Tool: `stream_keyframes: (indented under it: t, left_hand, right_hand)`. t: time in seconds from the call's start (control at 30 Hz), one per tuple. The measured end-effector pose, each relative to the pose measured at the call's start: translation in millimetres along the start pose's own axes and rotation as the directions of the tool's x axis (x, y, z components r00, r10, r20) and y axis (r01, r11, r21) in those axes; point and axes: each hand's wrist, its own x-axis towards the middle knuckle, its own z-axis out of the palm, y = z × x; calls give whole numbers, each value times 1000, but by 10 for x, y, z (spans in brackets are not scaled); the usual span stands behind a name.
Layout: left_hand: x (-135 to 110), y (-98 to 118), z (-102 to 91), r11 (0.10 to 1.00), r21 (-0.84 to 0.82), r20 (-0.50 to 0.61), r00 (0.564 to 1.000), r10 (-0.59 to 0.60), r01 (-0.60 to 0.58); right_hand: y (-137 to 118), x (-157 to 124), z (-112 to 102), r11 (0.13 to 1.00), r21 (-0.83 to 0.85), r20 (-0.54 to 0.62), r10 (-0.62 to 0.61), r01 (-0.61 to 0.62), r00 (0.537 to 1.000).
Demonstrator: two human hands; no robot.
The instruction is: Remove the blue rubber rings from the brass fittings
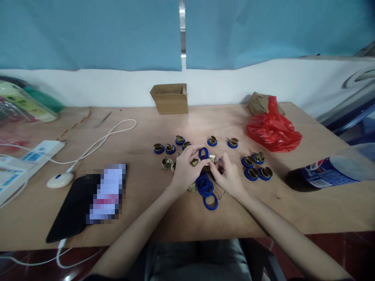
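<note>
My left hand (pixel 187 164) is closed over the middle of the table, its fingertips pinching a blue ring (pixel 207 153). Close beside it, a shiny brass-coloured piece (pixel 212 158) is between the fingertips of my right hand (pixel 228 173), which is closed too. The fingers partly cover both parts. Below my hands lies a pile of loose blue rings (pixel 202 183), with thin curved wires (pixel 219 194) next to it. Brass pieces seated in blue rings (pixel 170 148) stand around in small groups, several of them at the right (pixel 251 173). A brass piece with a pale rim (pixel 166 162) is left of my left hand.
A cardboard box (pixel 171 102) stands by the wall. At right are a red plastic bag (pixel 274 132) and a lying cola bottle (pixel 325 173). On the left are a phone (pixel 107 193), a black tablet-like slab (pixel 72 207), white cables (pixel 99 140) and a power strip (pixel 36 156).
</note>
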Motion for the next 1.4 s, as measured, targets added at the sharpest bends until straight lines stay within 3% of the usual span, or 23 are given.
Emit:
stream_keyframes:
  t: [0.13, 0.43, 0.7, 0.97, 1.17, 1.4]
  left_hand:
    - [6, 69, -18, 999, 30, -34, 999, -23, 24]
    - [19, 64, -50, 981, 190, -168, 984, 61, -28]
    - [27, 90, -80, 888, 411, 52, 978, 203, -206]
    - [15, 46, -70, 788, 583, 73, 979, 192, -198]
    - [35, -51, -81, 803, 567, 29, 979, 204, -184]
    - [-16, 33, -56, 836, 457, 168, 952, 255, -304]
  right_hand:
    - [3, 12, -17, 1000, 4, -34, 11, -11, 999]
    - [-10, 30, -40, 998, -11, -136, 56, -58, 989]
    - [-17, 51, -68, 990, 91, -187, 127, -112, 974]
    - [-11, 21, -64, 971, 193, -137, 165, -137, 977]
    - [-18, -15, -52, 980, 164, -100, 132, -114, 986]
    - [-16, 1, -19, 991, 127, -68, 40, -31, 997]
